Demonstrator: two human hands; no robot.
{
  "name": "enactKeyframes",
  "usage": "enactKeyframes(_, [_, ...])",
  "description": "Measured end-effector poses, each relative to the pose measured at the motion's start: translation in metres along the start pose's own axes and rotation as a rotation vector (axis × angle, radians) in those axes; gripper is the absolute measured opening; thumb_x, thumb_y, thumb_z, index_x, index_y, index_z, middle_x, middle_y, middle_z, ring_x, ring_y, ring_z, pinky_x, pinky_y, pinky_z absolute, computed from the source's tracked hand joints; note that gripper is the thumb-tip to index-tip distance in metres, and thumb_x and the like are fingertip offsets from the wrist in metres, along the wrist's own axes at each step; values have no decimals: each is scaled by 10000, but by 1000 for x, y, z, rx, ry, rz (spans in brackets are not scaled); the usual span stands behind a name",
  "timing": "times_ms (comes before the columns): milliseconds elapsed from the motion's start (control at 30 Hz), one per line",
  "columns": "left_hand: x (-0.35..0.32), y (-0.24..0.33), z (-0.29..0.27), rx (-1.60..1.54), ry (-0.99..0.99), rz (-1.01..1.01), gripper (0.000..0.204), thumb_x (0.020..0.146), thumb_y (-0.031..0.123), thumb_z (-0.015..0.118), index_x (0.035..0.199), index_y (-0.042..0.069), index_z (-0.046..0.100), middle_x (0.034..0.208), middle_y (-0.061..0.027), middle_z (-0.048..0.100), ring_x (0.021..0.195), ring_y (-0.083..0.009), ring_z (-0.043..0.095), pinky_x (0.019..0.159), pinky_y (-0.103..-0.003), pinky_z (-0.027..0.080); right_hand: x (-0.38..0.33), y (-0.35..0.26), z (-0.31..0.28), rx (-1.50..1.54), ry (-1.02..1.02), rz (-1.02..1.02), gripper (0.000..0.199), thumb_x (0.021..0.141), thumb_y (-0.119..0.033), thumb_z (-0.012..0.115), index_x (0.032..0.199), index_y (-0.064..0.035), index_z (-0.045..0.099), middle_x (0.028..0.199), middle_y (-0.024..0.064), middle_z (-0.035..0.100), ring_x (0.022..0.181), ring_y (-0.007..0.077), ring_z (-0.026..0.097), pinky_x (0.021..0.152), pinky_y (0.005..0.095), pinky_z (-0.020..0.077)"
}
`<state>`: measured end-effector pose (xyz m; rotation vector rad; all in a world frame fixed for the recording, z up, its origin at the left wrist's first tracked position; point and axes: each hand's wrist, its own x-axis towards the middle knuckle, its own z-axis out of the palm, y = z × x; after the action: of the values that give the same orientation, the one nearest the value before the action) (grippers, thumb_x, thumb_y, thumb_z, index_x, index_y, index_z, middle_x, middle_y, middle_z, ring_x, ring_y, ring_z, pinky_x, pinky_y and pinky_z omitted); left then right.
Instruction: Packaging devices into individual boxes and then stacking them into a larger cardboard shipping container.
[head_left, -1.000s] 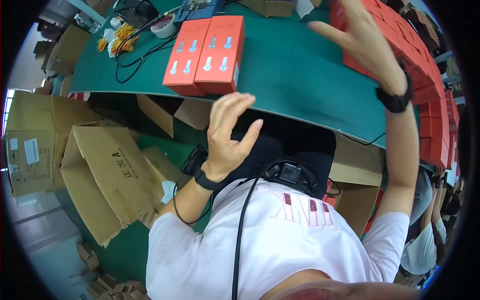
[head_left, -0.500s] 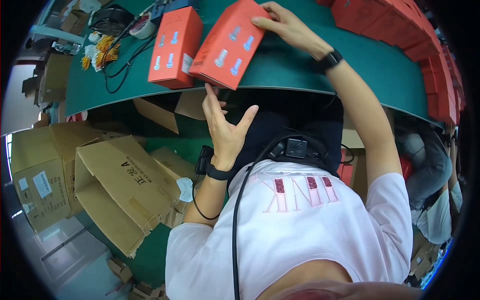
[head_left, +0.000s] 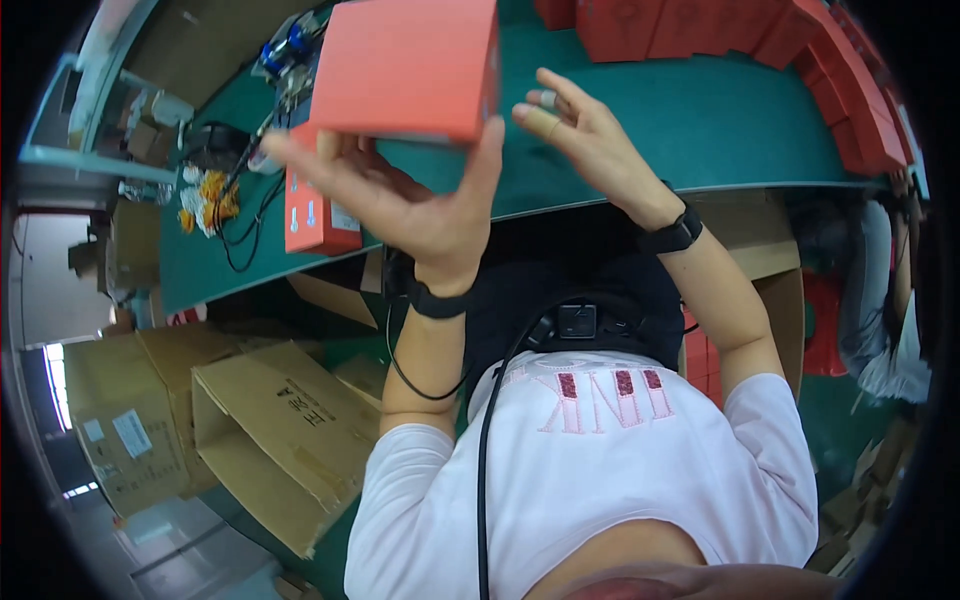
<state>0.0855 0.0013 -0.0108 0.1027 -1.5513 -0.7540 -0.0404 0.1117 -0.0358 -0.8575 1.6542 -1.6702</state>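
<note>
My left hand (head_left: 432, 225) supports a red cardboard box (head_left: 405, 65) from below, raised over the green table (head_left: 650, 115). Its thumb presses the box's right side, while the other fingers are partly hidden under and behind it. A second red box (head_left: 318, 238), with small pictures on its face, stands on the table behind my left hand, which covers part of it. To the right of the lifted box, my right hand (head_left: 598, 150) hovers apart from it, empty, fingers spread and slightly bent.
Several red boxes (head_left: 700, 30) line the table's back and right. Black cable (head_left: 240, 262) and yellow-and-white bundles (head_left: 215, 200) lie at left. An open brown carton (head_left: 290, 425) stands below the table's left edge. Another person's leg (head_left: 868, 295) shows at right.
The lifted red box has risen and turned, showing a plain face. My left hand has moved up under it and taken its weight. My right hand has let go of its top corner.
</note>
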Motion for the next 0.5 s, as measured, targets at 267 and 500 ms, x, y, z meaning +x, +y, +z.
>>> enactKeyframes(267, [-48,1,26,394,-724,116,622,764,233,841,1313,46,617,1456,-226,479,1368,-421,423,1122,-517,344,10,3,-48,-232,82,-97,865,865,-389,769,1501,44,373,1220,111,625,1115,187,592,959,309,475])
enactKeyframes(500, [46,-52,28,463,-980,108,885,682,437,889,1339,-24,515,1197,-213,641,1088,-388,618,941,-443,495,-5,43,-91,-374,-59,-240,776,841,-152,677,1532,2,358,1224,130,641,1176,216,574,1036,363,443])
